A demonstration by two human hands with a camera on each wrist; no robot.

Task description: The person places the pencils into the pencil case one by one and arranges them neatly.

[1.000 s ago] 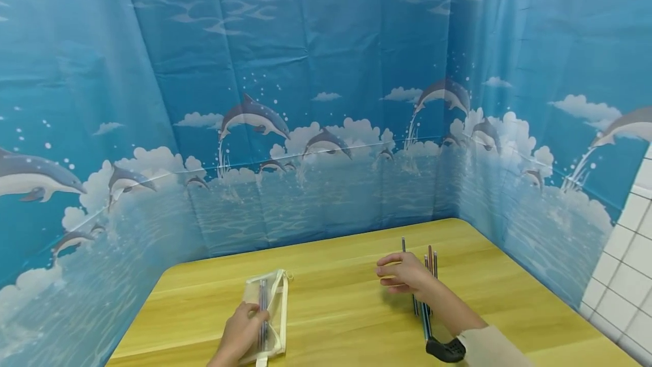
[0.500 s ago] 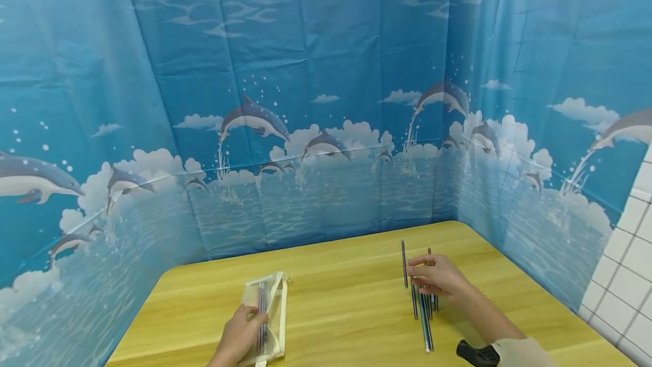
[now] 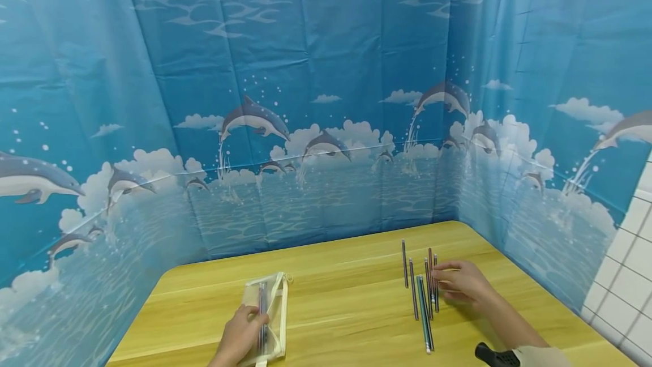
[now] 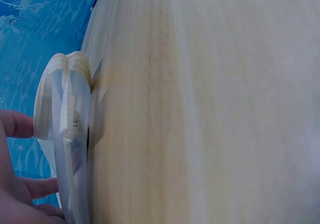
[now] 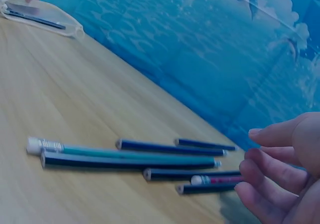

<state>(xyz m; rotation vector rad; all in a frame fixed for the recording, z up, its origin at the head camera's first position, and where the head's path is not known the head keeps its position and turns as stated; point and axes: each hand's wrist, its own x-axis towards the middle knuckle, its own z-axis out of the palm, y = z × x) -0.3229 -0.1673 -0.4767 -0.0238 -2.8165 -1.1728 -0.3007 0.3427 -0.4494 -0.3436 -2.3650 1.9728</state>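
Left hand (image 3: 238,330): grip holding the translucent pouch (image 3: 275,307), fingers bent onto its left side. Pouch lies on the counter (image 3: 346,299), pencils inside (image 3: 262,293). Right of it, well apart: seven loose pencils (image 3: 414,293) roughly parallel, teal pencil (image 3: 423,316) nearest the person, with a dark one alongside. Right hand (image 3: 466,283): grip loosely curved, nothing held, fingertips at the rightmost pencil (image 3: 436,299); can't tell if touching. White tiles (image 3: 618,287) far right.

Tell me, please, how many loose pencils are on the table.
7: teal pencil and dark pencil side by side; two to their left, three to their right, by the right hand. None looks hidden.
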